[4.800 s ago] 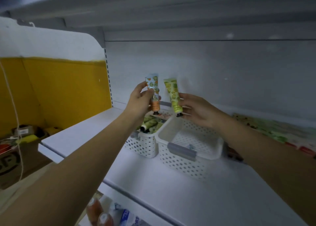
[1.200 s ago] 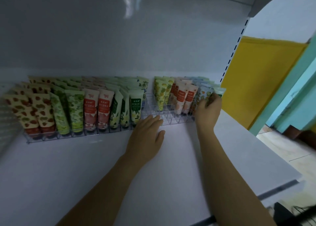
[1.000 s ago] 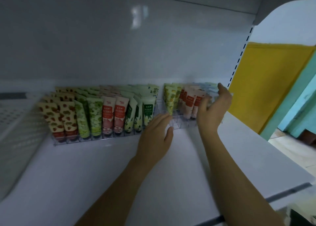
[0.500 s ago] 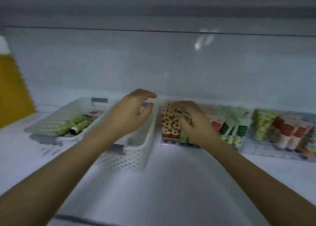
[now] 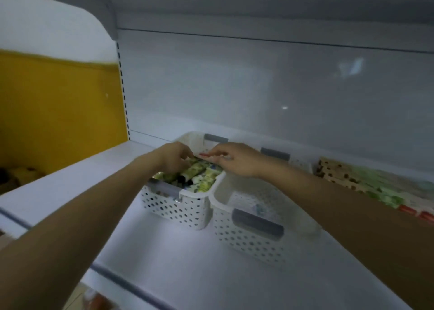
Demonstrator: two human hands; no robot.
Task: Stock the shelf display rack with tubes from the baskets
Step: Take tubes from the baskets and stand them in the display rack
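White shelf [image 5: 211,274] carries two perforated baskets, touching, with the display rack [image 5: 366,183] at far right, well filled. Right basket [image 5: 249,241] looks near empty; left basket [image 5: 173,208] holds the loose tubes [image 5: 199,180] (mostly green). Both hands over it: left hand [image 5: 173,157] grip curled down among them, can't tell if holding; right hand [image 5: 237,159] grip pinches a red-edged tube [image 5: 203,155] by its end. Tubes likely light, soft, slick: take the stiff crimp or cap.

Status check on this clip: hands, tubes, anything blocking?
Both hands in left basket: left hand down among the tubes, right hand at a red-edged tube; grips unclear. Right basket alongside. Nothing seen blocking.
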